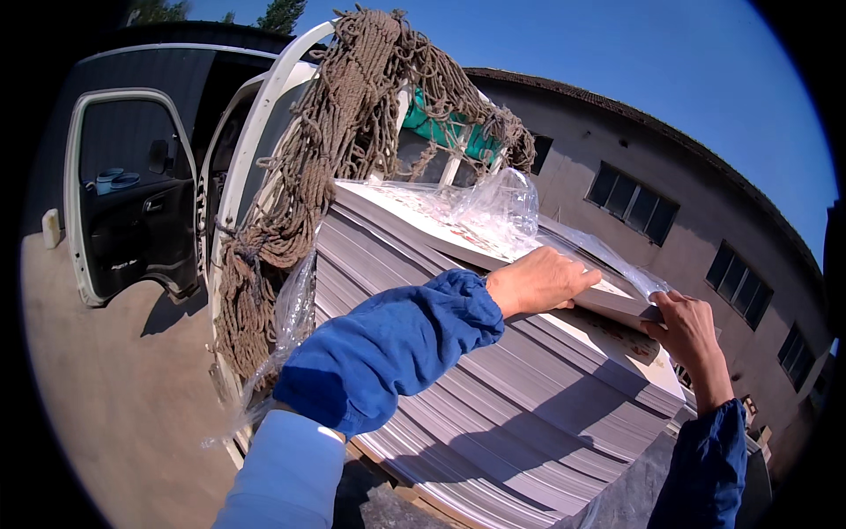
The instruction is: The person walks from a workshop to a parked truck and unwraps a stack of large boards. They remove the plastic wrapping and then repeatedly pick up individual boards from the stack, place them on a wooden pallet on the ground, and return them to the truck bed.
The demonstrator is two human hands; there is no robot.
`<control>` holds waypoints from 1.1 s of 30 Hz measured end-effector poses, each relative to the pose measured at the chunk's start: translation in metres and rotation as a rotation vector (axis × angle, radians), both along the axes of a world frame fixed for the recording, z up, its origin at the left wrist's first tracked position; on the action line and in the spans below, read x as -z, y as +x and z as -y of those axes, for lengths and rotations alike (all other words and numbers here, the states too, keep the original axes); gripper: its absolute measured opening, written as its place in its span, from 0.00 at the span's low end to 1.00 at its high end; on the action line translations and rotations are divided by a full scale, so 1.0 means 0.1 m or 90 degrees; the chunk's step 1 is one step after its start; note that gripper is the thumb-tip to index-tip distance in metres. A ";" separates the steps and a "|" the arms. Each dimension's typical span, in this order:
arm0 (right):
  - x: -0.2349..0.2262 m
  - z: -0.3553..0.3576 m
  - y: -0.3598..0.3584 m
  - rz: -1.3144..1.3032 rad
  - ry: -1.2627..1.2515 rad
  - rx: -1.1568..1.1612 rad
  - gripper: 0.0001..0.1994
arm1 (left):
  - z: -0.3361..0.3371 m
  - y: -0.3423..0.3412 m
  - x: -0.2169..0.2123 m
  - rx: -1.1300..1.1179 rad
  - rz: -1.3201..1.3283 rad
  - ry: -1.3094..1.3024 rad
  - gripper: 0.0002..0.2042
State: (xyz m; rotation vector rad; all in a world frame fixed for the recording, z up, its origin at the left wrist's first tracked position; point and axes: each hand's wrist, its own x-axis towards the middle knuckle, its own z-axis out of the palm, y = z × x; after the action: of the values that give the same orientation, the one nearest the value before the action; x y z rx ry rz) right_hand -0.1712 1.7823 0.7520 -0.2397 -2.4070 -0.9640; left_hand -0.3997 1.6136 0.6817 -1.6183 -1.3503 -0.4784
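A tall stack of flat sheets (476,397), grey at the edges and white with red print on top, fills the middle of the view. A thin batch of sheets (621,309) is raised at its near right edge, leaving a dark gap over the printed sheet below. My left hand (542,280) is closed over the batch's near edge, its thumb side toward the right. At the batch's right corner, my right hand (689,335) pinches the edge between thumb and fingers. Clear plastic film (507,207) lies crumpled over the top and reaches the right hand.
Thick bundles of brown rope (352,106) hang over the white truck frame behind and left of the stack. Green cloth (445,128) is tucked behind them. An open truck door (132,198) stands at the left. A grey building (696,194) with windows runs along the right.
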 end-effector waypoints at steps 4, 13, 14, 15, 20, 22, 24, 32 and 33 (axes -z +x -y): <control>-0.03 -0.16 0.06 0.055 -0.046 0.049 0.18 | 0.57 -0.62 0.14 -0.203 0.105 -0.069 0.20; 0.37 -0.11 0.09 0.087 0.038 -0.072 0.11 | 0.75 -0.75 0.12 -0.244 0.088 -0.192 0.11; 0.38 -0.10 0.07 0.115 0.034 -0.094 0.10 | 0.82 -0.75 0.14 -0.277 0.064 -0.214 0.11; 0.29 -0.14 0.23 0.100 0.036 -0.084 0.11 | 0.80 -0.60 0.10 -0.273 0.054 -0.232 0.10; 0.24 -0.63 1.57 0.006 -0.067 -0.085 0.10 | 0.67 0.93 -0.22 -0.188 -0.037 -0.193 0.09; 0.35 -0.66 2.02 -0.038 -0.070 -0.111 0.10 | 0.61 1.38 -0.14 -0.137 -0.062 -0.157 0.08; 0.43 -0.79 2.38 -0.101 -0.115 -0.127 0.12 | 0.56 1.85 -0.07 -0.161 -0.074 -0.118 0.05; 0.79 -0.85 2.76 -0.069 -0.280 -0.031 0.33 | 0.53 2.09 0.28 -0.161 -0.058 -0.025 0.07; 0.95 -1.13 2.84 -0.194 -0.339 -0.062 0.39 | 0.53 2.11 0.28 -0.155 -0.066 -0.014 0.07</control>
State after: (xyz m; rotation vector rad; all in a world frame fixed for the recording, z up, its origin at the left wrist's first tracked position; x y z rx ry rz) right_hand 0.1131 1.8949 0.6568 -0.4209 -2.3143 -0.2060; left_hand -0.1889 1.5606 0.6538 -1.4507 -1.4551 -0.2321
